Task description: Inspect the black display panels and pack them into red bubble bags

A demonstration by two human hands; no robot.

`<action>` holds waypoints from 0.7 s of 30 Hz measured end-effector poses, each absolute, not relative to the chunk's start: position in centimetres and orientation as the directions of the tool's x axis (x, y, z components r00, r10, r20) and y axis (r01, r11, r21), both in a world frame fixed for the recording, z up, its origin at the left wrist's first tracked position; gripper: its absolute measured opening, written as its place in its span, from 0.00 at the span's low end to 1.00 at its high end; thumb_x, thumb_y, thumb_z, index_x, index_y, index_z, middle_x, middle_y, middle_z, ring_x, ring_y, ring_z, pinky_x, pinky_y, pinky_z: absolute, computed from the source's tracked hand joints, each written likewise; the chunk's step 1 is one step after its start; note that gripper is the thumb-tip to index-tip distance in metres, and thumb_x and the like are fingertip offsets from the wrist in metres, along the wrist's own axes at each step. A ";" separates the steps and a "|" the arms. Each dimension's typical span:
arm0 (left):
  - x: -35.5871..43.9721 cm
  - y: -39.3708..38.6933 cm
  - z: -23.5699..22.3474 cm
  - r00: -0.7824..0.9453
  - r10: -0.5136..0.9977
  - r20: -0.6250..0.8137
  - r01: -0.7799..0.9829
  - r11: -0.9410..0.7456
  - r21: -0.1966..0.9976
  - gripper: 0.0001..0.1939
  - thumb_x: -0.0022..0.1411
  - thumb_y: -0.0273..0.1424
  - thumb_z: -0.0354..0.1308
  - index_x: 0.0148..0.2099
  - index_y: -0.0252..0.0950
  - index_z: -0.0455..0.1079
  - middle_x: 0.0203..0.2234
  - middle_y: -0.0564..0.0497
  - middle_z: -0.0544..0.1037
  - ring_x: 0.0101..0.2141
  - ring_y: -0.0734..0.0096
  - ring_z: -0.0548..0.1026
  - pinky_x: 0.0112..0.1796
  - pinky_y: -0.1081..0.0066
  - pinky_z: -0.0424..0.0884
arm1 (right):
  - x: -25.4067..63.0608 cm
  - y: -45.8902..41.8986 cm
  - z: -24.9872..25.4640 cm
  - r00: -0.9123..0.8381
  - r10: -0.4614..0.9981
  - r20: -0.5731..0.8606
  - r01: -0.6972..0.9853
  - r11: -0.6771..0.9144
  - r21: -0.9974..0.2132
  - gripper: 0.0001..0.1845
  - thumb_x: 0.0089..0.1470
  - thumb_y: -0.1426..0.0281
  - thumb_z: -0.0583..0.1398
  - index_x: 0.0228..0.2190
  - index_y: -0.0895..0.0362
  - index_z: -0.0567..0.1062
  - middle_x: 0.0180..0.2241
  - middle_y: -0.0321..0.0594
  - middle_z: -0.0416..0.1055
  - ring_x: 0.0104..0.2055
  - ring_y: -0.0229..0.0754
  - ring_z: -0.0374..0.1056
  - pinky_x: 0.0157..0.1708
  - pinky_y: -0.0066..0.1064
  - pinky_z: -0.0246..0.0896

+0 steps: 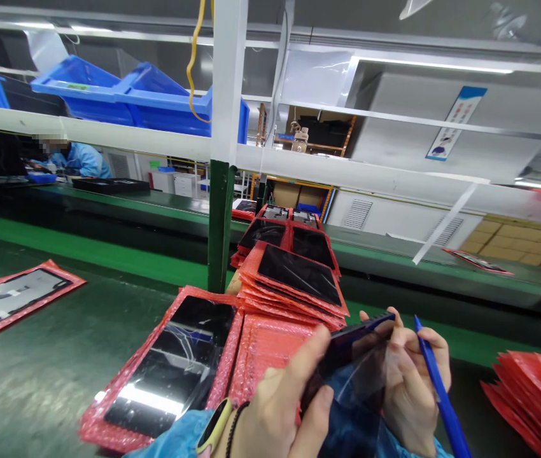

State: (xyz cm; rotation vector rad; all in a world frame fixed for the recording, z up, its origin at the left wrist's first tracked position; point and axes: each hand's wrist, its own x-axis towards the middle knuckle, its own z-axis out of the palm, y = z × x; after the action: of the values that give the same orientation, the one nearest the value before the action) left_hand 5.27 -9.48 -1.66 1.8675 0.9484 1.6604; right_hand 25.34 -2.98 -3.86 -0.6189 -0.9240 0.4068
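Observation:
Between both hands a dark glossy screen panel [347, 388] is held up at a tilt. My left hand [284, 394] grips its left edge, thumb in front and index finger stretched along the top corner. The fingers of my right hand [414, 375] pinch the panel's right edge, where a clear film seems to lie over it. A blue pen [440, 388] is also tucked between the fingers of my right hand. Just left of my hands, a black screen panel [175, 362] lies on red bubble wrap [103, 413]. Under the held panel's far side is a red bubble-wrap sheet [270, 343].
Beyond my hands stands a stack of red-wrapped screens [294, 280]. Red bubble bags [538, 388] are piled at right, and another panel [13, 296] lies at left. A green-and-white post [223, 191] rises ahead, with blue bins [127, 95] on a shelf. A person [82, 159] sits across.

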 end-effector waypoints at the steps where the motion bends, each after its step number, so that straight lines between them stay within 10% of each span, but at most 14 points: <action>1: 5.4 -9.3 -1.9 0.039 0.771 0.636 0.126 -0.635 0.762 0.31 0.63 0.29 0.57 0.67 0.47 0.58 0.42 0.51 0.83 0.30 0.68 0.81 0.37 0.78 0.76 | 25.2 -3.1 -3.6 0.558 0.588 0.586 -0.084 0.743 -0.664 0.21 0.43 0.72 0.68 0.39 0.51 0.69 0.25 0.27 0.70 0.41 0.45 0.73 0.61 0.60 0.46; 14: 4.3 -7.1 -0.2 0.173 0.793 0.585 -0.564 -0.407 0.718 0.19 0.67 0.34 0.52 0.57 0.38 0.71 0.53 0.46 0.77 0.55 0.57 0.73 0.54 0.65 0.70 | 25.3 -3.6 -2.6 0.628 0.635 0.449 -0.091 0.634 -0.768 0.23 0.32 0.68 0.71 0.33 0.52 0.71 0.21 0.26 0.68 0.24 0.37 0.63 0.58 0.56 0.52; 21: 3.8 -6.9 -0.3 0.087 0.837 0.540 -0.533 -0.419 0.736 0.15 0.67 0.28 0.53 0.51 0.39 0.77 0.48 0.49 0.81 0.51 0.61 0.76 0.54 0.67 0.69 | 25.1 -4.2 -2.1 0.643 0.573 0.508 -0.015 0.673 -0.740 0.21 0.30 0.69 0.72 0.31 0.49 0.74 0.19 0.31 0.67 0.25 0.43 0.61 0.59 0.65 0.49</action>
State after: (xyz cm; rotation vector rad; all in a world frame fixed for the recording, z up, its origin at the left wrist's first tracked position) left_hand 3.84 -6.89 -0.29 1.2558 0.3490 1.5822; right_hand 25.15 -4.18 -2.06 -0.7714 -0.8144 0.3758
